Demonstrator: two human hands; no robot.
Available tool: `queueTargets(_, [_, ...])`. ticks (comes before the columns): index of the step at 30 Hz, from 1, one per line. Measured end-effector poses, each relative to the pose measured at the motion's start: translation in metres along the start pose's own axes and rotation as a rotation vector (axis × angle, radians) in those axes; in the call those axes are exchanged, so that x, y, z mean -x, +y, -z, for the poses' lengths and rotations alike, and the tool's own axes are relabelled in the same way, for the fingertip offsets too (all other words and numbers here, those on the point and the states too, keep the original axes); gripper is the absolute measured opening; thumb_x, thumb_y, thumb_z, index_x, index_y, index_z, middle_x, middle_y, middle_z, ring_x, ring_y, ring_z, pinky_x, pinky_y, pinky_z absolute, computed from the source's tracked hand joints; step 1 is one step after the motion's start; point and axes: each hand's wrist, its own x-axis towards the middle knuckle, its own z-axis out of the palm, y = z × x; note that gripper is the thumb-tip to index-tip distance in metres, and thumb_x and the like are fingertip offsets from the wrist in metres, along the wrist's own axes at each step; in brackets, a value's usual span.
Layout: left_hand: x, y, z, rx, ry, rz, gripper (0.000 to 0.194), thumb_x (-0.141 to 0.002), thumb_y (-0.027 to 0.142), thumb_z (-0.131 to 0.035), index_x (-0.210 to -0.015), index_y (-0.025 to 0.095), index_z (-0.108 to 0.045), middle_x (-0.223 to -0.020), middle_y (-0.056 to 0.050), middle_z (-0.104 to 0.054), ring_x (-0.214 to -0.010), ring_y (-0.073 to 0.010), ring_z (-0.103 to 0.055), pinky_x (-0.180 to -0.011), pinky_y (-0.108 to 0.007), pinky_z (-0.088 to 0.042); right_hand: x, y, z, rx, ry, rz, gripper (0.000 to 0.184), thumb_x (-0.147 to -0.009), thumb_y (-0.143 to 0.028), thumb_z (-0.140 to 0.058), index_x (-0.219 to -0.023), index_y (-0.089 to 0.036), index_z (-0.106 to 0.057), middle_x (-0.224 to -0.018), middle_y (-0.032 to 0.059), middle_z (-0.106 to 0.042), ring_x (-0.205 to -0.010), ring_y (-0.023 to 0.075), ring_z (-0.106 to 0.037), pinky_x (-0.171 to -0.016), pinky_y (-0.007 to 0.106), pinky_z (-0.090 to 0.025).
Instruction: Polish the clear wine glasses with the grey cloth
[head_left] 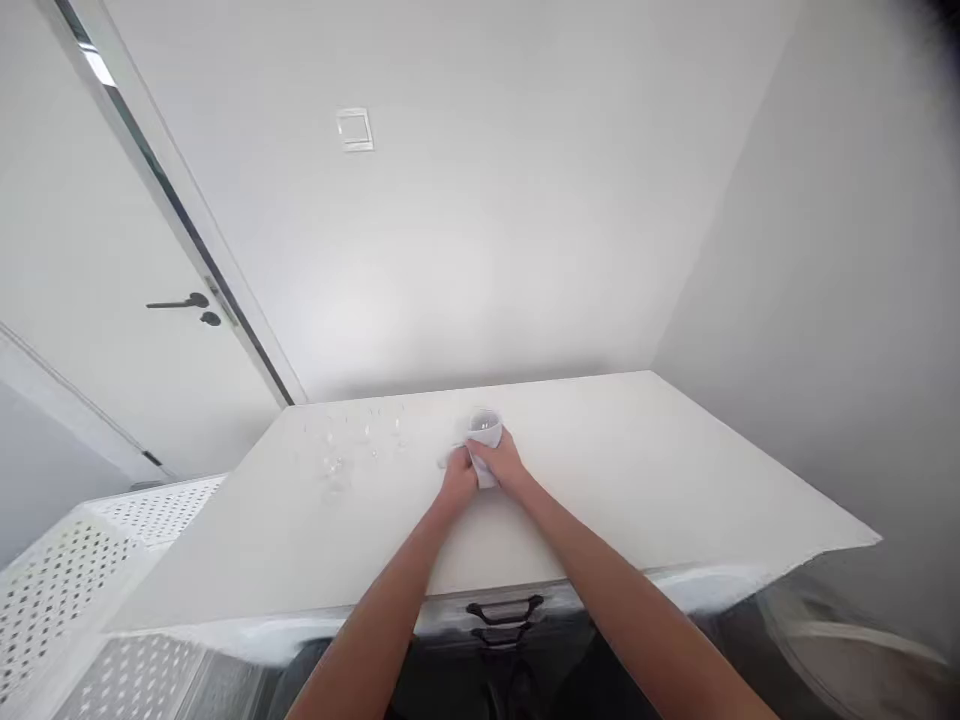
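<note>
On my feed I see, left to right, clear glasses (336,470) on the white tabletop (637,450), then the left hand (460,476) curled close (I cannot tell what it grips), and one glass (485,421), something white around it, mid-table in the right hand's (502,461) grasp.

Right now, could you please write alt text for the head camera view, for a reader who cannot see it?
A person's left hand and right hand hold what looks like a glass with white cloth at a white tabletop. Several clear glasses, faint against the white, are to the left. Beyond are a pale wall with a switch and a door.
</note>
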Motion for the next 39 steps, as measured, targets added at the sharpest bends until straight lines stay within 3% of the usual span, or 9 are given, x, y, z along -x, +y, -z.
queueTargets(4, [-0.007,0.004,0.0,-0.011,0.04,-0.029,0.021,-0.084,0.034,-0.066,-0.09,0.015,-0.074,-0.092,-0.009,-0.074,-0.092,-0.0264,-0.066,-0.086,-0.04,-0.052,-0.007,-0.01,0.002,-0.173,-0.014,0.007,0.047,-0.059,-0.041,-0.091,-0.093,-0.018,-0.068,-0.087,0.0032,-0.073,-0.076,0.0176,-0.065,-0.072,0.03,-0.054])
queueTargets(8, [-0.004,0.008,0.01,0.012,0.267,0.001,0.03,-0.086,0.045,-0.07,-0.104,0.021,-0.073,-0.113,-0.01,-0.071,-0.113,-0.0288,-0.063,-0.098,-0.043,-0.049,-0.013,-0.02,0.012,-0.412,0.054,-0.033,0.046,-0.066,-0.051,-0.088,-0.092,-0.019,-0.067,-0.088,0.003,-0.072,-0.079,0.0171,-0.066,-0.073,0.03,-0.053])
queueTargets(11, [-0.003,0.012,0.016,0.191,0.386,0.009,0.042,-0.087,0.055,-0.068,-0.115,0.024,-0.068,-0.129,-0.011,-0.065,-0.126,-0.0287,-0.057,-0.104,-0.044,-0.046,-0.01,-0.024,0.023,-0.387,-0.113,-0.23,0.05,-0.065,-0.056,-0.088,-0.09,-0.018,-0.066,-0.082,0.0032,-0.07,-0.075,0.0176,-0.064,-0.069,0.03,-0.051])
queueTargets(14, [-0.003,0.017,0.016,0.489,0.208,-0.003,0.057,-0.086,0.063,-0.067,-0.127,0.024,-0.064,-0.138,-0.014,-0.062,-0.129,-0.0304,-0.058,-0.105,-0.045,-0.048,0.0,-0.026,0.028,-0.261,-0.495,-0.409,0.052,-0.063,-0.052,-0.09,-0.092,-0.016,-0.067,-0.083,0.005,-0.07,-0.075,0.0189,-0.064,-0.069,0.031,-0.051])
queueTargets(17, [-0.002,0.024,0.015,0.519,0.061,-0.004,0.053,-0.086,0.059,-0.069,-0.121,0.018,-0.069,-0.129,-0.016,-0.068,-0.124,-0.0323,-0.062,-0.106,-0.046,-0.048,0.009,-0.029,0.023,-0.119,-0.688,-0.314,0.047,-0.068,-0.049,-0.088,-0.094,-0.017,-0.066,-0.086,0.0047,-0.069,-0.079,0.0198,-0.064,-0.073,0.032,-0.05])
queueTargets(22, [0.004,0.036,0.014,0.349,0.157,-0.106,0.043,-0.087,0.048,-0.072,-0.12,0.021,-0.071,-0.127,-0.013,-0.071,-0.122,-0.0308,-0.063,-0.106,-0.045,-0.047,0.01,-0.033,0.018,0.355,-0.408,0.154,0.035,-0.084,-0.042,-0.072,-0.109,-0.021,-0.061,-0.092,0.0037,-0.068,-0.086,0.0218,-0.062,-0.079,0.034,-0.047])
queueTargets(25, [0.007,0.039,0.015,0.265,0.141,-0.155,0.044,-0.085,0.044,-0.076,-0.123,0.023,-0.068,-0.136,-0.013,-0.066,-0.128,-0.0311,-0.059,-0.105,-0.045,-0.048,0.008,-0.034,0.024,0.536,-0.297,0.211,0.031,-0.086,-0.038,-0.066,-0.111,-0.024,-0.058,-0.087,0.0018,-0.067,-0.077,0.0207,-0.06,-0.074,0.033,-0.046])
queueTargets(32, [0.003,0.031,0.016,0.244,0.111,-0.112,0.039,-0.075,0.037,-0.084,-0.106,0.023,-0.064,-0.112,-0.012,-0.074,-0.123,-0.0316,-0.062,-0.101,-0.048,-0.048,0.008,-0.036,0.028,0.296,-0.84,-0.048,0.036,-0.082,-0.042,-0.071,-0.107,-0.017,-0.064,-0.095,0.0061,-0.069,-0.088,0.0223,-0.064,-0.077,0.033,-0.049])
queueTargets(39, [0.004,0.034,0.018,0.268,0.262,-0.146,0.037,-0.074,0.032,-0.084,-0.103,0.025,-0.063,-0.116,-0.009,-0.071,-0.135,-0.0296,-0.053,-0.111,-0.048,-0.041,0.016,-0.029,0.008,0.8,-0.394,0.173,0.042,-0.08,-0.022,-0.063,-0.121,-0.02,-0.057,-0.083,0.0035,-0.066,-0.082,0.0232,-0.059,-0.078,0.036,-0.045])
